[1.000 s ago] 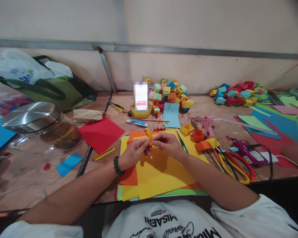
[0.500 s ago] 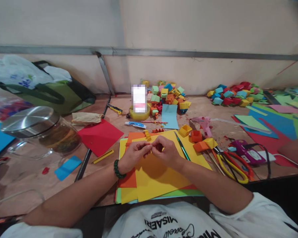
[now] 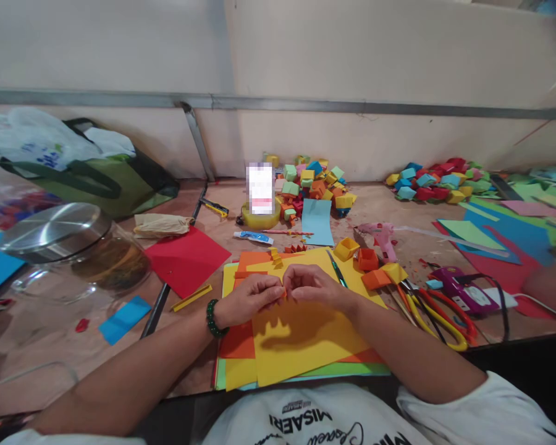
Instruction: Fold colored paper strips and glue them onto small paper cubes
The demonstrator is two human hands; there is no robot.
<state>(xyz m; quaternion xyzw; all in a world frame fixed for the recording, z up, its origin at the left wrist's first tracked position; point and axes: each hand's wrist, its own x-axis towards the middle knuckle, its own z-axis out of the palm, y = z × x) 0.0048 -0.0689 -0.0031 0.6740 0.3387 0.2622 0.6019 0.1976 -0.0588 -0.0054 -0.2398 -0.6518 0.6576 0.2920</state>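
Observation:
My left hand [image 3: 254,299], with a dark green bead bracelet on its wrist, pinches a small orange paper piece [image 3: 285,294] between thumb and fingers. My right hand [image 3: 322,288] meets it from the other side, its curled fingertips closed at the same piece. Most of the piece is hidden by the fingers. Both hands hover over a yellow paper sheet [image 3: 306,346], which lies on a stack of coloured sheets. A toothed shadow falls on the yellow. Beyond the hands rest a zigzag yellow strip [image 3: 275,257] and a green pen-like cutter [image 3: 337,272].
Folded paper boxes [image 3: 346,247] and scissors [image 3: 438,315] lie to the right, near a pink glue gun [image 3: 380,238] and a purple device [image 3: 466,289]. Left are a glass jar [image 3: 111,253] and red paper [image 3: 189,259]. A lit phone [image 3: 261,188] stands behind. Another person's arm [image 3: 549,287] shows far right.
My hands have shifted slightly down and the right one has turned, its fingers now more extended over the orange piece. A toothed shadow now shows on the yellow sheet. The camera view tilted a little.

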